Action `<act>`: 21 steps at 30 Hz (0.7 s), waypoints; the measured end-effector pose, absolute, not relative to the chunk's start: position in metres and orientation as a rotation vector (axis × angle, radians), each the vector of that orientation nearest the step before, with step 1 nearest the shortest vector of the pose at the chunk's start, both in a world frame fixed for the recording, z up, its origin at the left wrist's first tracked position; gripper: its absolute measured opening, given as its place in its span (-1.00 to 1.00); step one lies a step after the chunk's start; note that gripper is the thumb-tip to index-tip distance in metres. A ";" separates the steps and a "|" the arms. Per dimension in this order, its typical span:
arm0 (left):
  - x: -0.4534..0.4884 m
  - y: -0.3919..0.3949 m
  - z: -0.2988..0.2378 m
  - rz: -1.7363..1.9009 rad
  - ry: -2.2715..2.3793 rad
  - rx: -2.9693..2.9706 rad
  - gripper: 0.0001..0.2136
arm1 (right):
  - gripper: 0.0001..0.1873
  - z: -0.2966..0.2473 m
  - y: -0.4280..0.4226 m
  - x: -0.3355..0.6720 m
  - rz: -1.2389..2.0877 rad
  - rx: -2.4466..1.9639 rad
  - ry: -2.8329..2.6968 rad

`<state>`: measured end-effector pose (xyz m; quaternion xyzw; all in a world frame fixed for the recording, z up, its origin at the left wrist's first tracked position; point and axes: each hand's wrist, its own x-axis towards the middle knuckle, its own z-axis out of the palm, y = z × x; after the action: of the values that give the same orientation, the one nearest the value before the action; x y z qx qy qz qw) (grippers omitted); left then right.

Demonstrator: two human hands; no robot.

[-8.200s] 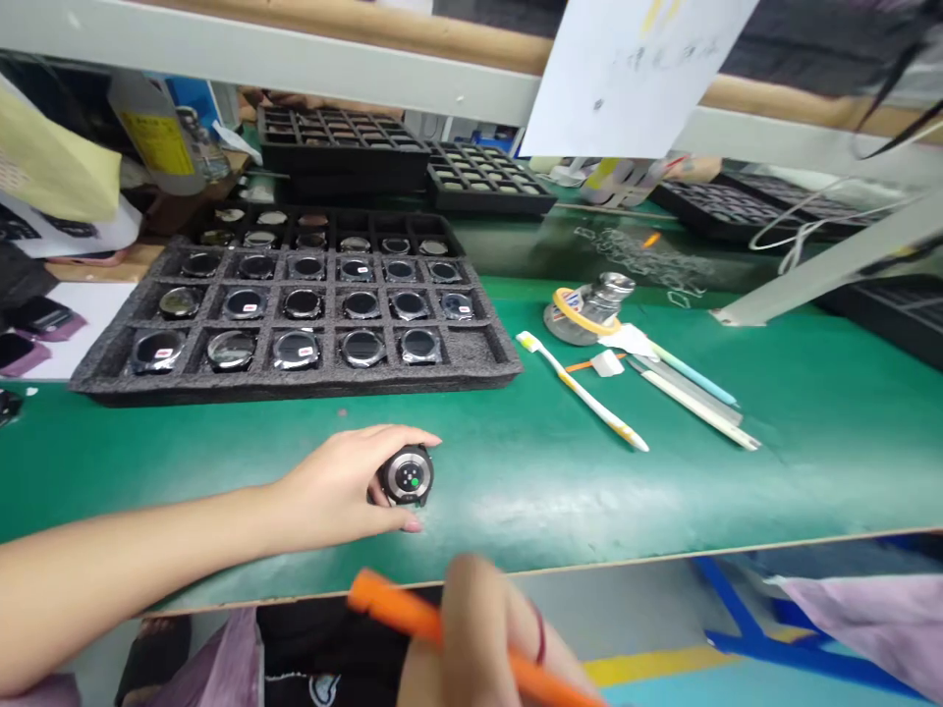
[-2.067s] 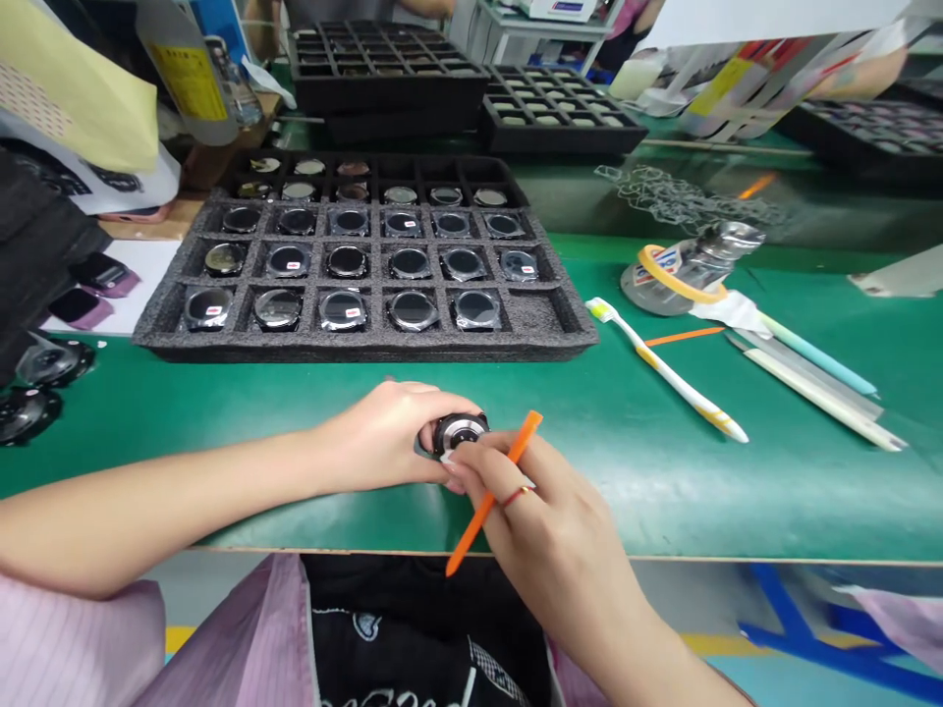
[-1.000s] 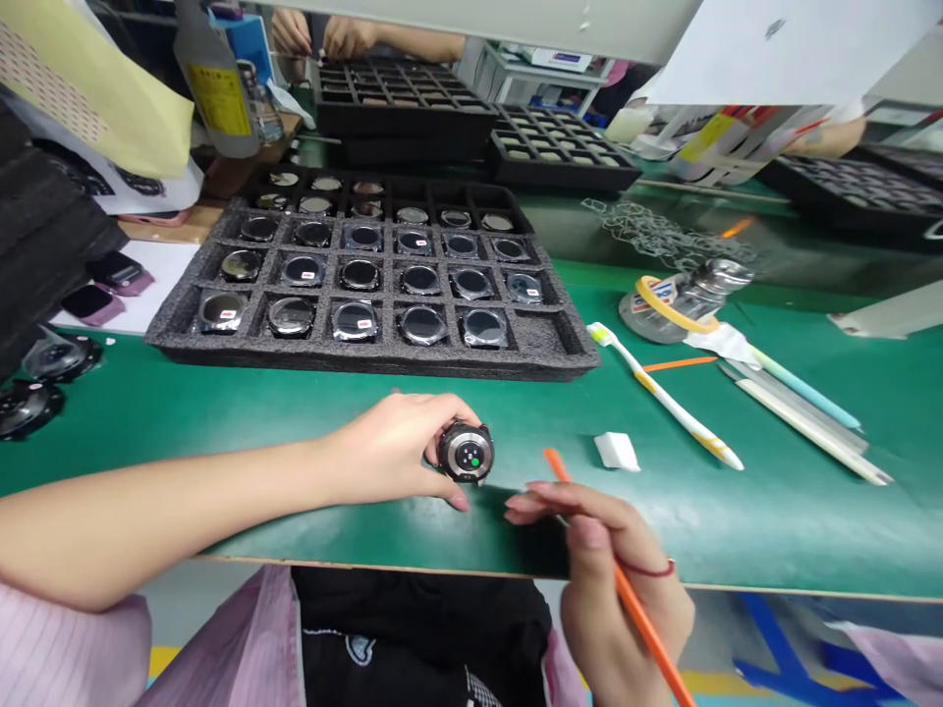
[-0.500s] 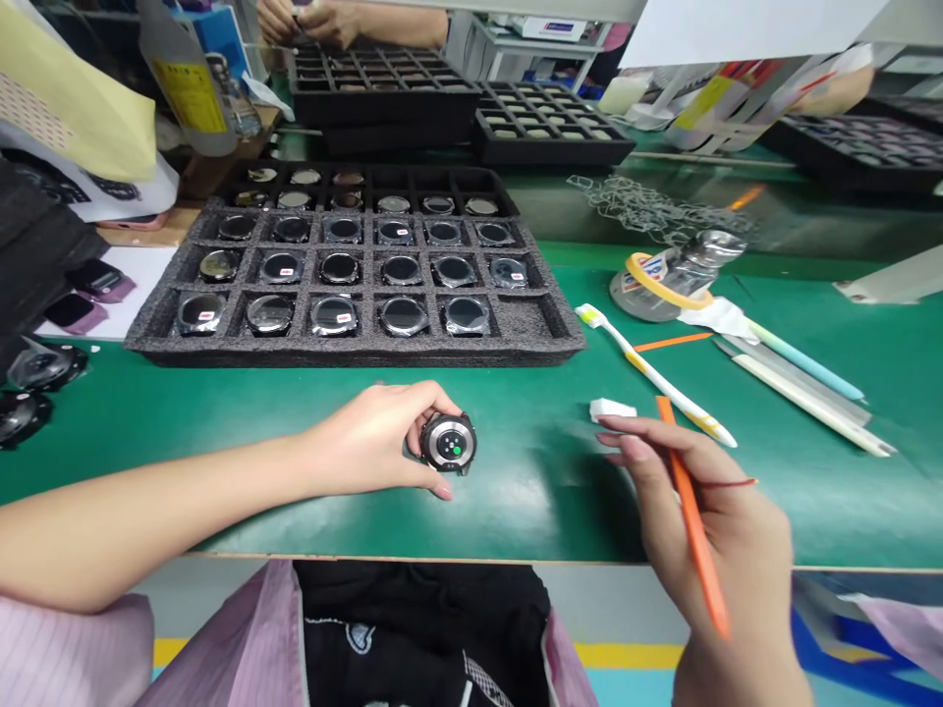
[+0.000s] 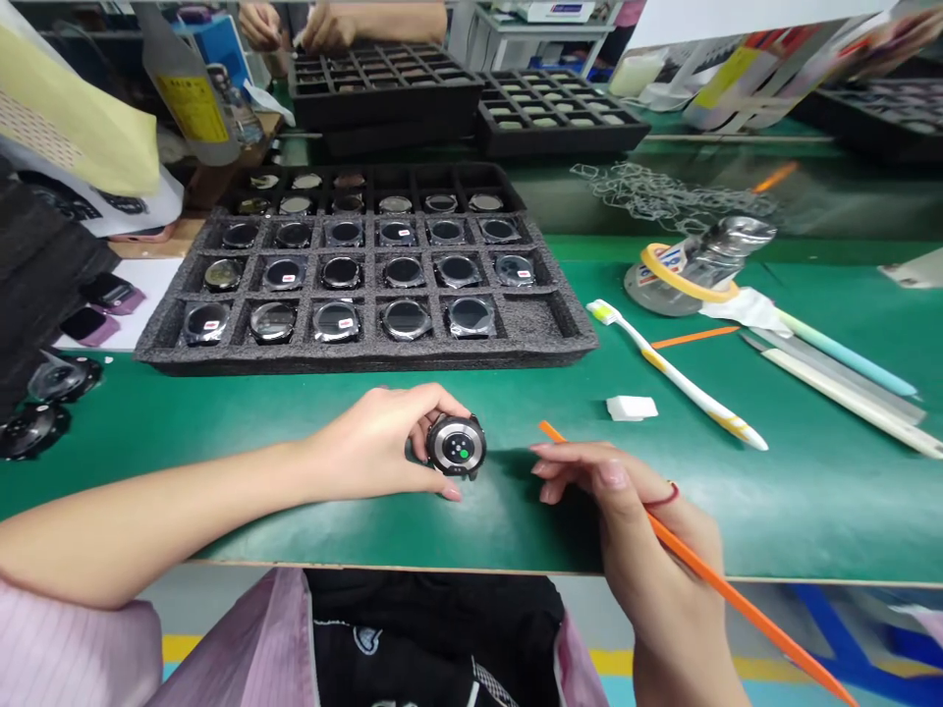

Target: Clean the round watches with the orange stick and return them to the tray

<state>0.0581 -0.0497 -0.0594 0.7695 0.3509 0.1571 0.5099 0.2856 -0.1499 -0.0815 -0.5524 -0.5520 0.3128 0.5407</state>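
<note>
A round black smartwatch body (image 5: 457, 448) is gripped between the fingers and thumb of my left hand (image 5: 390, 442). Its silver-ringed sensor back faces me, with a green dot near the middle. To its right, my right hand (image 5: 626, 491) is closed around a long orange stick (image 5: 726, 584). One end of the stick pokes out past the fingertips toward the watch, apart from it. The other end runs down past the wrist. Beyond my left hand lies a black foam tray (image 5: 368, 358) holding several watch bodies in its compartments; the front right compartment holds none.
Right of the tray lie a toothbrush (image 5: 682, 378), a white block (image 5: 632, 407), a second orange stick (image 5: 696, 337) and a glass bottle (image 5: 667, 280) with a yellow band. Several watches (image 5: 103, 309) sit at the left. A co-worker's hands (image 5: 324, 27) work behind more trays (image 5: 560, 142).
My right hand has moved left toward the watch, and the orange stick has swung from steep to slanting, its tip now pointing up-left. My left hand keeps its hold; the view has shifted slightly.
</note>
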 end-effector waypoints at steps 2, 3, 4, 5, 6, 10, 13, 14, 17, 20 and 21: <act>0.057 -0.049 -0.057 0.433 0.832 1.883 -0.47 | -0.68 -0.082 -0.150 0.287 0.739 -1.313 -1.315; 0.056 -0.049 -0.055 0.469 0.830 1.919 -0.48 | -0.68 -0.082 -0.149 0.287 0.737 -1.313 -1.337; 0.056 -0.049 -0.052 0.510 0.831 1.964 -0.50 | -0.69 -0.082 -0.149 0.287 0.739 -1.311 -1.372; 0.055 -0.049 -0.050 0.551 0.834 2.010 -0.51 | -0.69 -0.082 -0.149 0.288 0.741 -1.310 -1.411; 0.054 -0.049 -0.047 0.587 0.838 2.050 -0.53 | -0.70 -0.081 -0.149 0.289 0.738 -1.309 -1.444; 0.052 -0.050 -0.042 0.697 0.819 2.186 -0.55 | -0.73 -0.081 -0.149 0.291 0.721 -1.280 -1.505; 0.051 -0.050 -0.042 0.739 0.799 2.272 -0.57 | -0.73 -0.082 -0.150 0.288 0.746 -1.291 -1.489; 0.051 -0.050 -0.042 0.749 0.799 2.288 -0.57 | -0.71 -0.082 -0.151 0.286 0.750 -1.308 -1.464; 0.053 -0.049 -0.043 0.763 0.829 2.301 -0.56 | -0.69 -0.081 -0.154 0.280 0.748 -1.345 -1.400; 0.055 -0.048 -0.043 0.723 0.865 2.299 -0.55 | -0.72 -0.080 -0.158 0.277 0.760 -1.311 -1.417; 0.056 -0.048 -0.042 0.706 0.870 2.306 -0.54 | -0.74 -0.080 -0.158 0.277 0.774 -1.289 -1.424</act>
<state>0.0564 -0.0479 -0.0423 0.8622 0.3254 0.2638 0.2849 0.2774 -0.1582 -0.0798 -0.5354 -0.5914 0.3214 0.5102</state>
